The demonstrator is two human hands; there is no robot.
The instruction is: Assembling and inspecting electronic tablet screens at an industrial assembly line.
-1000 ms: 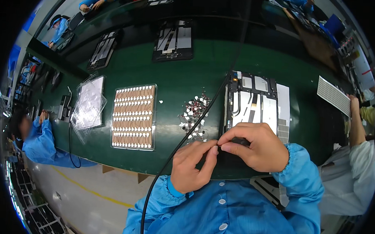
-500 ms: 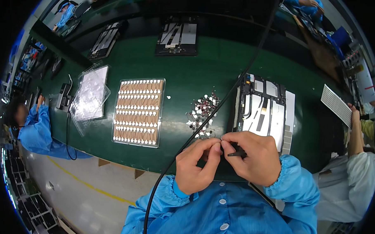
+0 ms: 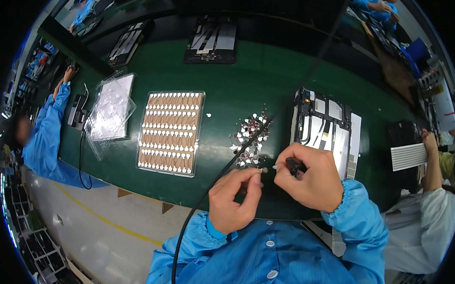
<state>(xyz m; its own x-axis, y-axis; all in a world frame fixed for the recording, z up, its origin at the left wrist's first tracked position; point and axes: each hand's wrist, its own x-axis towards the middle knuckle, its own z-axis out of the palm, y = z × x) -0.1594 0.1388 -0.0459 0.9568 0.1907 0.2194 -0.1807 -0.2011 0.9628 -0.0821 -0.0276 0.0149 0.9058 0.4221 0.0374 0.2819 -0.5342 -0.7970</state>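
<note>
My left hand pinches a tiny pale round piece between thumb and forefinger. Close by on its right, my right hand is closed round a dark tool-like object, whose kind I cannot make out. Its thumb and forefinger tips meet; whether a tiny bit sits between them is unclear. Beyond my fingers lies a loose pile of small white, black and reddish discs. An opened tablet, its inside showing, lies past my right hand, which covers its near part.
Left of the pile sits a clear tray with rows of small white-ended wired parts. Clear plastic sheets lie farther left. More opened tablets are at the back. A black cable hangs across. A co-worker's hand holds a white ridged sheet.
My hands, fingertips together before, have drawn apart; the pale piece stays in the left. My right hand has turned, showing the dark object differently. The co-worker at left has reached forward.
</note>
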